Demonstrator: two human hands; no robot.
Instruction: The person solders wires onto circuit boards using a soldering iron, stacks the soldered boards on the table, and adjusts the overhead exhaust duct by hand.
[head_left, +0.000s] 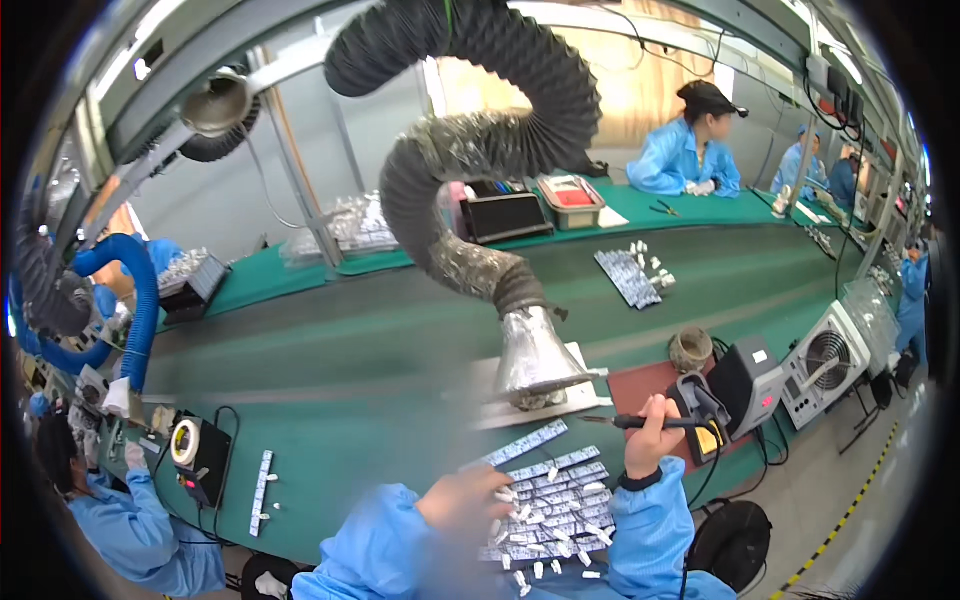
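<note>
My right hand (652, 440) is closed round a soldering iron (640, 422), whose tip points left beside the fume extraction hood (540, 360). Under my hands lie several narrow circuit board strips (560, 505) side by side, with small white connectors (565, 548) and short wires on them. At the left ends of these strips is my left hand (465, 497), its fingers curled in over the connectors. What its fingertips hold, if anything, is hidden. One strip (530, 443) lies slanted at the top of the group. A grey smear blurs the area left of my left hand.
A soldering station (745, 385) and its iron holder (700, 405) stand right, near a round pot (690, 350). Beyond is a fan unit (825, 365). Another board strip (262, 493) lies left, near a person (130, 520). More boards (628, 278) rest on the belt (400, 310); a person (690, 150) sits across.
</note>
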